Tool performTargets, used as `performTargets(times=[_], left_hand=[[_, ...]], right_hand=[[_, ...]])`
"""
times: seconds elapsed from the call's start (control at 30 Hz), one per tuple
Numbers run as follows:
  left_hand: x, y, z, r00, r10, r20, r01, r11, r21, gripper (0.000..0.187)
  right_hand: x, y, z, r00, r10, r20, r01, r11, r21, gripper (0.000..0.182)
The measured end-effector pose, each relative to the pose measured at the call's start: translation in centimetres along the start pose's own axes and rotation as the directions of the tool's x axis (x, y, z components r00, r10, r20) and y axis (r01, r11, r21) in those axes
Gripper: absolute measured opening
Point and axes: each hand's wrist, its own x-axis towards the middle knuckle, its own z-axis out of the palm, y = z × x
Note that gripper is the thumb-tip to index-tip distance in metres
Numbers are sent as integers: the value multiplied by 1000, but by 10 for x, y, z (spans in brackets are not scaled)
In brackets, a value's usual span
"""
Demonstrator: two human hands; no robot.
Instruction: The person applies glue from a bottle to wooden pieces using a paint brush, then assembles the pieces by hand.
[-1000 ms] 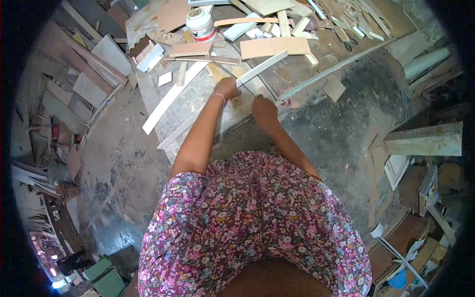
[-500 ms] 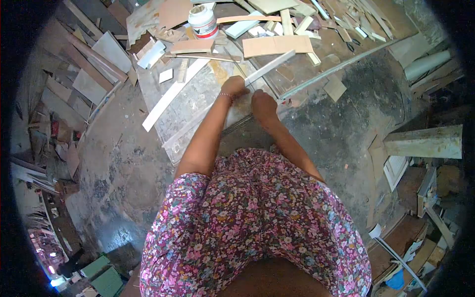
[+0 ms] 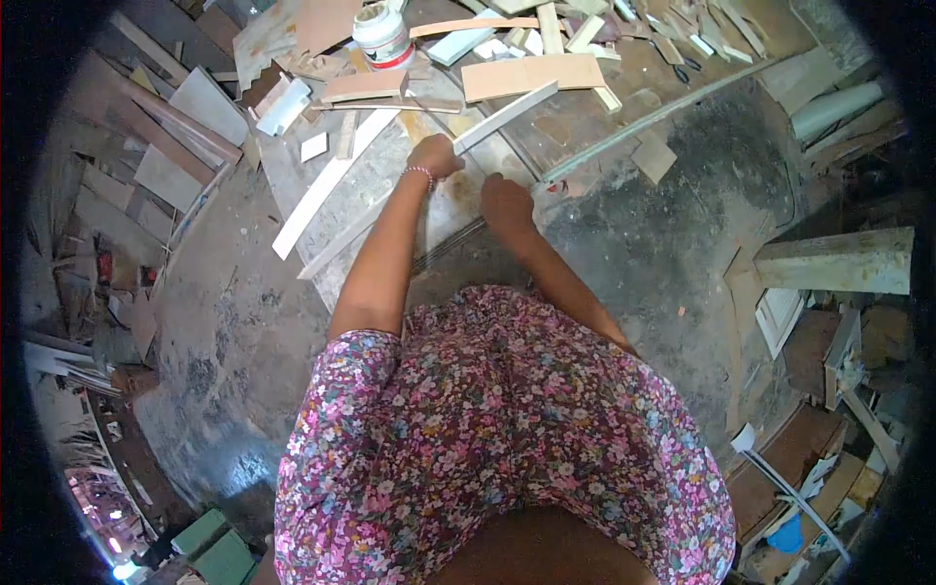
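My left hand [image 3: 436, 159], with a beaded bracelet at the wrist, is closed around a long narrow wooden strip [image 3: 507, 115]. The strip slants across the worktable [image 3: 458, 200], one end up to the right and the other down to the left past my forearm. Just right of it, my right hand [image 3: 508, 207] has its fingers curled in over the table's near edge; I cannot tell what is in them. A wide white strip [image 3: 327, 190] lies left of my left hand. Beyond the hands rests a flat tan board [image 3: 532, 76].
A white tub [image 3: 382, 39] stands at the back among many wood offcuts. Dark-handled pliers [image 3: 686, 70] lie on the right side of the table. Boards [image 3: 174, 180] lean at the left, and a pale post [image 3: 834, 261] juts in from the right above the stained floor.
My left hand has moved slightly left and away from me with the wooden strip, widening the gap to my right hand. The whole view has shifted a little.
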Motion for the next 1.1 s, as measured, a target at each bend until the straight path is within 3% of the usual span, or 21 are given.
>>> performTargets(times=[0.07,0.17,0.27,0.37,0.47,0.5,0.6,0.7,0.87,1.0,1.1], left_hand=[[-1,-1,6,998,0,56,1,1000,-19,30],[5,6,28,985,84,-148,-75,995,68,30],[4,7,17,999,-49,21,50,997,-63,30],[-5,1,8,1000,-25,-15,23,994,-110,30],[5,7,26,997,59,-58,-61,998,-35,31],[3,13,29,964,199,-178,-187,979,81,32],[4,16,18,999,25,-29,-25,999,-28,33],[-7,4,12,996,-6,-86,5,1000,-15,31],[-1,19,20,991,39,-131,-35,999,33,30],[-7,16,8,989,-117,-87,110,991,-78,31],[-8,14,14,989,29,-148,-32,999,-12,27]], right_hand=[[5,3,1,1000,-15,-21,16,999,49,13],[21,6,12,998,-12,-58,17,997,80,12],[19,9,11,1000,18,-24,-16,997,74,13],[1,1,1,994,94,58,-98,994,57,14],[9,5,-7,986,151,65,-157,980,118,15],[16,4,-9,987,157,47,-162,973,162,15],[18,1,-16,983,160,93,-169,981,92,17],[-1,2,-15,987,88,137,-92,996,22,17],[14,1,-9,993,112,39,-115,990,81,17],[7,2,-14,992,100,79,-104,994,40,17],[-1,4,-15,990,103,92,-108,992,59,16]])
